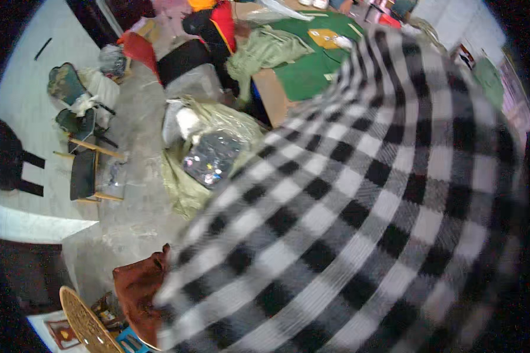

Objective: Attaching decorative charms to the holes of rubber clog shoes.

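A black, grey and white checked cloth (359,200), seemingly a garment very close to the camera, fills the middle and right of the head view. Its edges are smeared by motion. Whether it is my own sleeve or another person's clothing I cannot tell. Neither of my hands shows, and whatever lies behind the cloth is hidden. Just past its left edge stands an open pale green woven sack (179,182), with a dark bundle dotted with small bright spots (213,157) inside.
A table with a green covering (303,79) stands at the back, a crumpled green sack (271,50) on it. Chairs (83,173) line the left wall. A brown cloth (138,288) and a round wicker-like piece (88,323) are at the lower left. A person's fingers (346,6) show at the top.
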### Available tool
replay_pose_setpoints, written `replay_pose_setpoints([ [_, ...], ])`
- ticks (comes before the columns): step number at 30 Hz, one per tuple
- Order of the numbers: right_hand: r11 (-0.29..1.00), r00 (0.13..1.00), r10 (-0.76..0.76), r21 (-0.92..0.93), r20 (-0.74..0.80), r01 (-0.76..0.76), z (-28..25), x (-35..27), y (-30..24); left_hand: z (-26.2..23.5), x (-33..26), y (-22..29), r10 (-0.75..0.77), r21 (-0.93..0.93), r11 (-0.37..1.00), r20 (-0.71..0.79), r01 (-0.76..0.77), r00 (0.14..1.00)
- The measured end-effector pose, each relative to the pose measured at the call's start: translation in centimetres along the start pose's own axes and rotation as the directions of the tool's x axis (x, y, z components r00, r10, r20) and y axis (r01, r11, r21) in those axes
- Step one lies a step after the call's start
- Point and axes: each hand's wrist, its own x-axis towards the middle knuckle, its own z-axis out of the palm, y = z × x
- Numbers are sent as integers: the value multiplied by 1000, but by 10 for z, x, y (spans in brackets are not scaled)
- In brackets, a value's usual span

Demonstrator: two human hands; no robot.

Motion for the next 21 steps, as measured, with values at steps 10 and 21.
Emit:
replay_pose_setpoints([
  [10,938,894,-339,-31,-291,346,17,11,55,-336,62,-122,-171,248,951,-72,183,983],
  [21,935,946,-75,308,-314,177,29,-6,39,-431,44,-167,-494,-261,868,-369,422,787],
])
